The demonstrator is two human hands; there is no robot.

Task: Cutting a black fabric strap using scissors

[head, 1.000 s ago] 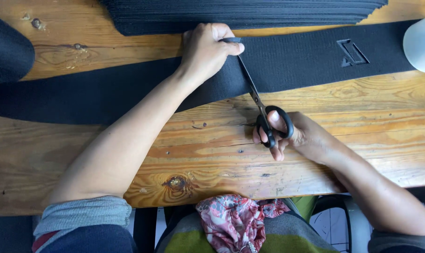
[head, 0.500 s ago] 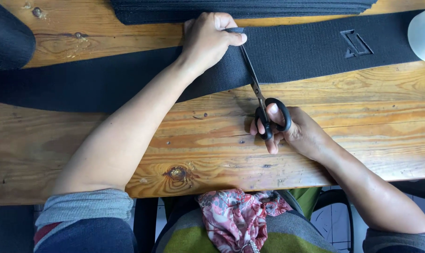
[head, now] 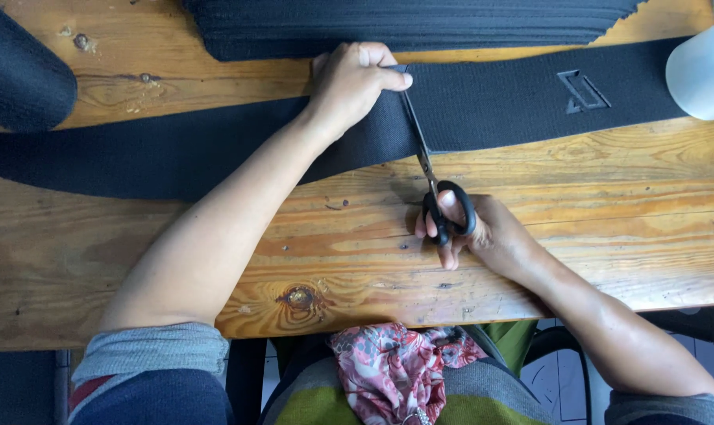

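Black strap point(head: 530, 102) lies pinned under the flat left hand point(head: 353, 83) while the right hand point(head: 483, 232), gripping closed scissors point(head: 432, 177), cuts near fingers that risk a nick.

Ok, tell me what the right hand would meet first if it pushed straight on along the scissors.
Likely the black strap, then the left hand pinning it beside the scissors, which the right hand holds.

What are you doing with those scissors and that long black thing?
A person is cutting a wide black fabric band that lies across a wooden table. The left hand presses the band flat. The right hand holds black-handled scissors, their blades lying across the band right beside the left hand.
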